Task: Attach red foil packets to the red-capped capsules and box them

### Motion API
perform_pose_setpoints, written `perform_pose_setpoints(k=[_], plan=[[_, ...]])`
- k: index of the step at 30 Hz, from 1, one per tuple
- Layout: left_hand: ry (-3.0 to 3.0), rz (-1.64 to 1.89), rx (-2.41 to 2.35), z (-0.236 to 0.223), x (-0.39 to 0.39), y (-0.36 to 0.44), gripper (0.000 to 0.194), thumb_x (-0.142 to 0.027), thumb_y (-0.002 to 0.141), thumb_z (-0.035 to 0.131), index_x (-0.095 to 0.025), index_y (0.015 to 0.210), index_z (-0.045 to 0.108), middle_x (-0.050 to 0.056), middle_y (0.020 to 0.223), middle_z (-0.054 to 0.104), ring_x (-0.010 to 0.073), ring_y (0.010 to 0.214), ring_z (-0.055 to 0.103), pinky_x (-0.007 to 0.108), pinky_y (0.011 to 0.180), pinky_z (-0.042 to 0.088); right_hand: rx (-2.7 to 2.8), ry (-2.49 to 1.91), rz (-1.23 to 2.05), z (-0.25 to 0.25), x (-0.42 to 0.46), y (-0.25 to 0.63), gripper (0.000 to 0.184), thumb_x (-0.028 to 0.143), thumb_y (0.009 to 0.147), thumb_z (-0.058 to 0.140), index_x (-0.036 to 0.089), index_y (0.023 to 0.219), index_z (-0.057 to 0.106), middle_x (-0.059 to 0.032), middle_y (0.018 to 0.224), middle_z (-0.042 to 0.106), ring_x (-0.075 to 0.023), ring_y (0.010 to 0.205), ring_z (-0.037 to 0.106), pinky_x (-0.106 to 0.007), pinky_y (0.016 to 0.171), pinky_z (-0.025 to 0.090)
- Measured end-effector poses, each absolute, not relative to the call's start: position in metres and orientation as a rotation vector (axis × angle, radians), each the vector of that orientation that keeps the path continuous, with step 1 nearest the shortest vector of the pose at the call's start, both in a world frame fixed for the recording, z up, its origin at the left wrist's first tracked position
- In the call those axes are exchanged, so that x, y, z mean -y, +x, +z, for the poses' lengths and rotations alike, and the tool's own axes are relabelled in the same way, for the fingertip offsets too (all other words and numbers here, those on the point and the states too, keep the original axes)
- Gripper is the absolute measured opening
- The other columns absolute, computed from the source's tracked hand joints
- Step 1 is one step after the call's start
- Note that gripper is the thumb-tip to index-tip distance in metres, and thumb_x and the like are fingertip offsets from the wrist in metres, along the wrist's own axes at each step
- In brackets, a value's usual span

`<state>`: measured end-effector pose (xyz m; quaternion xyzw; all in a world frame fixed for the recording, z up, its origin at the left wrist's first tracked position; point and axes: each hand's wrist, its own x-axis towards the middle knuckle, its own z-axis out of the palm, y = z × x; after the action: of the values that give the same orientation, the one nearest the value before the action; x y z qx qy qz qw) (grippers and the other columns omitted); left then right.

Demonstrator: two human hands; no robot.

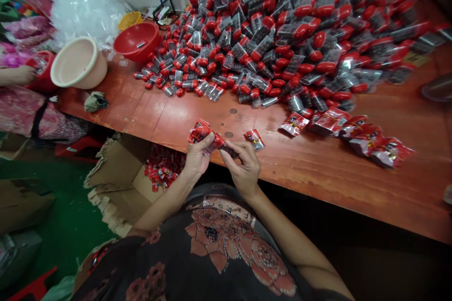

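Just over the table's front edge, my left hand grips a red printed packet between thumb and fingers. My right hand is closed on a small dark tube, its end against the packet's right side. Whether the tube is partly inside the packet I cannot tell. Right of my hands, a single red packet lies flat on the table. Farther right is a row of stacked red packets. Beyond them rises a large heap of clear tubes with red caps and dark contents.
A cream basin and a red bowl stand at the back left, near a clear plastic bag. Below the table edge, an open cardboard box holds red packets. Another person's hand shows at far left.
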<state>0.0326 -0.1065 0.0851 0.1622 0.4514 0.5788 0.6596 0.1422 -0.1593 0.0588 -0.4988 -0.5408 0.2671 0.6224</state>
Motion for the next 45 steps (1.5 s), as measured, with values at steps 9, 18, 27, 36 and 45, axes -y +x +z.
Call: perform_pose_setpoints(k=[9, 18, 27, 36, 45], plan=[[0.369, 1.343, -0.998, 0.0854, 0.1092, 0.0364, 0.032, -0.020, 0.051, 0.087, -0.016, 0.073, 0.064, -0.003, 0.070, 0.069, 0.0092, 0.061, 0.064, 0.022, 0.066, 0.050, 1.234, -1.151, 0.681, 0.0619, 0.1593, 0.1454, 0.033, 0.017, 0.084, 0.064, 0.028, 0.115, 0.067, -0.0006, 0.088, 0.058, -0.0117, 0.073, 0.057, -0.028, 0.062, 0.052], [0.463, 1.285, -0.967, 0.0870, 0.1119, 0.0342, 0.027, -0.015, 0.054, 0.083, -0.015, 0.076, 0.067, -0.001, 0.073, 0.071, 0.0117, 0.065, 0.066, 0.024, 0.069, 0.052, 1.233, -1.132, 0.699, 0.0619, 0.1583, 0.1462, 0.036, 0.014, 0.085, 0.063, 0.031, 0.117, 0.066, -0.0001, 0.090, 0.058, -0.0102, 0.074, 0.057, -0.027, 0.063, 0.052], [0.382, 1.296, -0.976, 0.0835, 0.1102, 0.0347, 0.022, -0.015, 0.055, 0.082, -0.015, 0.073, 0.068, 0.001, 0.070, 0.071, 0.0119, 0.065, 0.067, 0.023, 0.069, 0.051, 1.277, -1.105, 0.679, 0.0585, 0.1566, 0.1449, 0.038, 0.015, 0.085, 0.063, 0.034, 0.117, 0.065, -0.0001, 0.091, 0.059, -0.0108, 0.076, 0.058, -0.026, 0.059, 0.051], [0.493, 1.265, -0.968, 0.0831, 0.1134, 0.0330, 0.034, -0.016, 0.055, 0.085, -0.017, 0.084, 0.068, -0.001, 0.077, 0.072, 0.0116, 0.070, 0.068, 0.023, 0.069, 0.052, 1.332, -1.129, 0.605, 0.0572, 0.1576, 0.1470, 0.039, 0.015, 0.086, 0.061, 0.033, 0.121, 0.063, -0.0021, 0.095, 0.062, -0.0140, 0.084, 0.060, -0.032, 0.070, 0.053], [0.512, 1.257, -0.982, 0.0851, 0.1151, 0.0371, 0.035, -0.019, 0.055, 0.086, -0.018, 0.084, 0.066, -0.001, 0.079, 0.072, 0.0131, 0.070, 0.068, 0.026, 0.071, 0.053, 1.189, -1.160, 0.732, 0.0622, 0.1598, 0.1461, 0.032, 0.019, 0.087, 0.062, 0.030, 0.117, 0.066, -0.0012, 0.089, 0.061, -0.0129, 0.079, 0.059, -0.029, 0.068, 0.052]])
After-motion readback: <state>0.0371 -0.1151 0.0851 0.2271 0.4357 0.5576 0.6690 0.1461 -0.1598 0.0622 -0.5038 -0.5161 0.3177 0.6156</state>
